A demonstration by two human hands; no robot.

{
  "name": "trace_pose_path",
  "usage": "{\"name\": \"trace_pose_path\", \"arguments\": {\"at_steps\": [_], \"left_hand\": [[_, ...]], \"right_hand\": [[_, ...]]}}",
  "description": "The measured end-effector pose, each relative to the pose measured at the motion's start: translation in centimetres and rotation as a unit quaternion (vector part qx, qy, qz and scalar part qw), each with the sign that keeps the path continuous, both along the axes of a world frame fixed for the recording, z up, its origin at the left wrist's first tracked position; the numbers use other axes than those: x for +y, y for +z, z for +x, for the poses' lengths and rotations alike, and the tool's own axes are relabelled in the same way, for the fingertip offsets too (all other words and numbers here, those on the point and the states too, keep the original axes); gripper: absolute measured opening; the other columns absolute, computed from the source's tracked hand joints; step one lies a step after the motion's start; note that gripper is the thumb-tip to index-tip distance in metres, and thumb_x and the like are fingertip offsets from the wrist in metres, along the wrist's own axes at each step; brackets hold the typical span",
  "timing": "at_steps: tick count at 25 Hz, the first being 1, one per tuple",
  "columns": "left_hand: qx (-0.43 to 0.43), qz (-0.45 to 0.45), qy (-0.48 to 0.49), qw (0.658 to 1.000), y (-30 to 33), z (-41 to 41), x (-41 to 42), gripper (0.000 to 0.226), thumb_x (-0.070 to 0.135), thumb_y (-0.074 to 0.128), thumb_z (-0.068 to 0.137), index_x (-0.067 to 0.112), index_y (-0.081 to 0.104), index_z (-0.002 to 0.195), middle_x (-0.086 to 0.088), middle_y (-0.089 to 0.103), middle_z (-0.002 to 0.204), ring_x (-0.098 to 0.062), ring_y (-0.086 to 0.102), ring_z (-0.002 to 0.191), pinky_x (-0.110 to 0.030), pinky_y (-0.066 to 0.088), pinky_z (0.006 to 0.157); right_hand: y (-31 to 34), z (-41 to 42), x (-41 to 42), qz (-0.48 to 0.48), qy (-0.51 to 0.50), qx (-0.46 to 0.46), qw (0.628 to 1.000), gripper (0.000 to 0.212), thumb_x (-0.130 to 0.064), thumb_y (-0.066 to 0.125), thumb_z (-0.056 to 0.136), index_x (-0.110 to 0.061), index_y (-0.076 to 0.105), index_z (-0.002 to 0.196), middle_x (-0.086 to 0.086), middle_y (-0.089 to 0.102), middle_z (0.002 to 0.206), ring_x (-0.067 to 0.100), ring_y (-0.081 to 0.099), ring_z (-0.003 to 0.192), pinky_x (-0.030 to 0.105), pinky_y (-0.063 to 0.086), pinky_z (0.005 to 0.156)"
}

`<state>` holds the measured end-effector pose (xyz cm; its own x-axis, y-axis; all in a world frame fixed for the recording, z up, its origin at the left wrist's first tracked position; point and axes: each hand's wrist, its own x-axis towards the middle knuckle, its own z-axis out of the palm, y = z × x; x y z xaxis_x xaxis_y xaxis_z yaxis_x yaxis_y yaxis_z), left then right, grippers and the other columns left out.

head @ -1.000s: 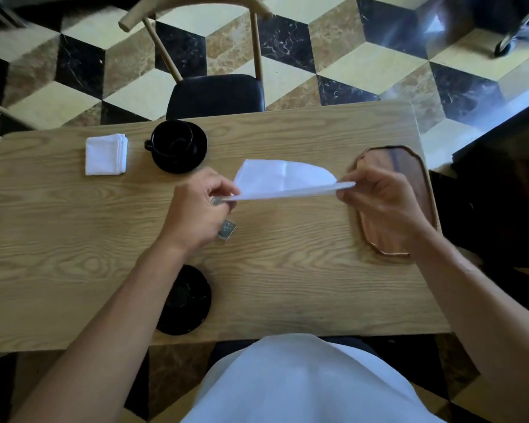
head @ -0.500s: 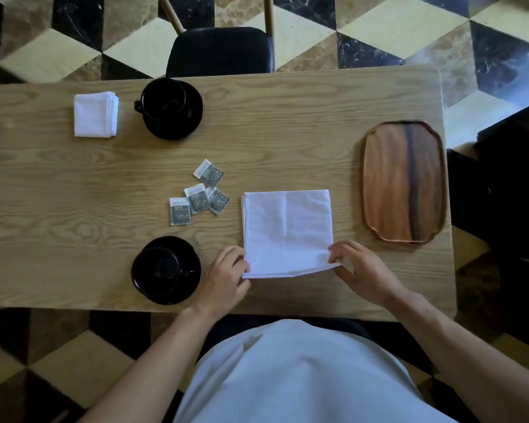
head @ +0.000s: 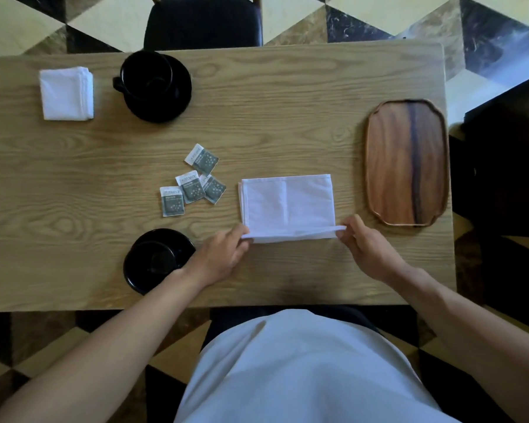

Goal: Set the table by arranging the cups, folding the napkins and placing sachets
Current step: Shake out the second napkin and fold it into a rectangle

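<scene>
Left hand (head: 226, 254) pinches the lower-left corner of the white napkin (head: 287, 206); right hand (head: 364, 242) pinches the lower-right corner. Both are closed on the top layer, lifted slightly off the layers beneath. Napkin lies flat at centre-right of the frame, on the table (head: 287, 117), between the sachets (head: 193, 181) and the wooden tray (head: 406, 163).

Step in hand, as we judge it: bring the near edge over to halve the napkin again. To do it well we would keep both corners level, carry them across together, match corner to corner at the far edge, then press the crease flat with the palms. Uneven pull would skew the fold; the cloth looks soft and thin, so layers could slip.

Materials noted:
- Napkin: white woven cloth, rectangular, one vertical crease down the middle, stacked edges showing at the left side.
- Folded napkin (head: 66, 94), upper left: squarish, thick, neat.
- Sachets: four small paper squares, grey-green print with white tops, loosely scattered, two or three overlapping.
- Far cup (head: 155, 85) and near cup (head: 156, 259): glossy black, round, each on a black saucer; the near one is partly behind our left wrist.
- Tray: dark polished wood, oblong with clipped corners, raised rim, dark streak down its length.
- Table: pale oak-like grain, matte.
</scene>
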<state>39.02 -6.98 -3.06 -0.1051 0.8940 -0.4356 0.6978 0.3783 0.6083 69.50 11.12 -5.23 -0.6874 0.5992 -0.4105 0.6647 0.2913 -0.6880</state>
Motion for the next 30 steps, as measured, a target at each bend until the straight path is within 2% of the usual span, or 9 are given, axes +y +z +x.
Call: {"name": "trace_pose_path", "arguments": {"at_steps": [2, 4, 8, 13, 16, 19, 24, 27, 30], "left_hand": [[-0.014, -0.003, 0.076, 0.997, 0.1, 0.1, 1.4, 0.021, 0.036, 0.046, 0.105, 0.016, 0.051, 0.11, -0.004, 0.067, 0.087, -0.033, 0.065, 0.08, -0.038, 0.045, 0.064], [-0.022, -0.007, 0.151, 0.988, -0.2, -0.1, 2.9, 0.022, 0.042, 0.046, 0.104, 0.02, 0.05, 0.102, 0.003, 0.064, 0.074, -0.028, 0.061, 0.07, -0.036, 0.041, 0.061], [-0.011, -0.038, 0.235, 0.971, -2.1, -1.0, 5.7, 0.028, 0.045, 0.045, 0.104, 0.02, 0.045, 0.092, 0.004, 0.056, 0.07, -0.028, 0.055, 0.071, -0.037, 0.032, 0.058], [0.039, -0.055, 0.258, 0.964, -3.6, -0.8, 7.5, 0.027, 0.045, 0.035, 0.105, 0.025, 0.036, 0.088, 0.006, 0.05, 0.067, -0.026, 0.05, 0.065, -0.037, 0.035, 0.057], [0.05, -0.037, 0.274, 0.96, -3.9, -0.4, 7.5, 0.025, 0.044, 0.033, 0.106, 0.027, 0.032, 0.087, 0.007, 0.048, 0.067, -0.031, 0.05, 0.067, -0.039, 0.037, 0.061], [0.056, -0.015, 0.293, 0.954, -4.2, -0.4, 7.1, 0.025, 0.042, 0.035, 0.107, 0.026, 0.033, 0.088, -0.001, 0.055, 0.074, -0.032, 0.049, 0.068, -0.038, 0.032, 0.059], [0.099, -0.021, 0.274, 0.957, -4.4, -0.5, 7.6, 0.027, 0.042, 0.035, 0.107, 0.018, 0.039, 0.095, -0.008, 0.054, 0.071, -0.038, 0.054, 0.069, -0.039, 0.036, 0.059], [0.135, -0.044, 0.259, 0.955, -4.4, -0.2, 8.3, 0.028, 0.039, 0.035, 0.108, 0.013, 0.042, 0.101, -0.024, 0.066, 0.082, -0.042, 0.061, 0.076, -0.039, 0.035, 0.06], [0.154, -0.052, 0.259, 0.952, -4.4, 0.2, 8.5, 0.027, 0.033, 0.037, 0.108, 0.007, 0.044, 0.106, -0.027, 0.069, 0.089, -0.045, 0.064, 0.08, -0.04, 0.036, 0.059]], "right_hand": [[0.0, -1.2, 0.5, -0.022, -0.069, -0.006, 0.997, 0.006, -0.032, 0.044, 0.107, -0.033, 0.041, 0.102, -0.006, 0.07, 0.079, 0.006, 0.065, 0.062, 0.029, 0.043, 0.056], [0.1, -2.7, 1.1, -0.046, -0.126, -0.02, 0.991, 0.007, -0.03, 0.044, 0.108, -0.03, 0.041, 0.102, 0.004, 0.071, 0.083, 0.012, 0.067, 0.048, 0.03, 0.049, 0.051], [0.0, -5.7, 2.5, -0.054, -0.176, -0.096, 0.978, 0.017, -0.047, 0.037, 0.107, -0.031, 0.038, 0.099, 0.007, 0.066, 0.078, 0.025, 0.065, 0.042, 0.029, 0.046, 0.036], [-1.2, -7.5, 3.8, -0.01, -0.177, -0.173, 0.969, 0.024, -0.053, 0.027, 0.102, -0.03, 0.032, 0.095, 0.002, 0.058, 0.078, 0.024, 0.059, 0.063, 0.031, 0.039, 0.049], [-1.6, -8.2, 4.0, 0.031, -0.176, -0.155, 0.972, 0.025, -0.053, 0.025, 0.101, -0.031, 0.031, 0.094, -0.002, 0.054, 0.071, 0.016, 0.052, 0.062, 0.028, 0.028, 0.049], [-1.7, -8.7, 4.2, 0.069, -0.177, -0.153, 0.97, 0.026, -0.053, 0.028, 0.103, -0.029, 0.034, 0.097, -0.005, 0.05, 0.067, 0.013, 0.047, 0.059, 0.029, 0.025, 0.049], [-2.1, -8.9, 4.4, 0.094, -0.16, -0.179, 0.966, 0.026, -0.05, 0.026, 0.106, -0.027, 0.032, 0.096, -0.003, 0.047, 0.066, 0.033, 0.049, 0.065, 0.038, 0.034, 0.062], [-2.3, -9.3, 4.3, 0.109, -0.153, -0.198, 0.962, 0.029, -0.048, 0.026, 0.107, -0.022, 0.034, 0.098, 0.006, 0.056, 0.073, 0.035, 0.052, 0.069, 0.04, 0.035, 0.064], [-2.4, -9.9, 4.2, 0.124, -0.171, -0.211, 0.955, 0.038, -0.052, 0.03, 0.106, -0.016, 0.042, 0.102, 0.011, 0.061, 0.079, 0.037, 0.056, 0.072, 0.041, 0.036, 0.065]]}}
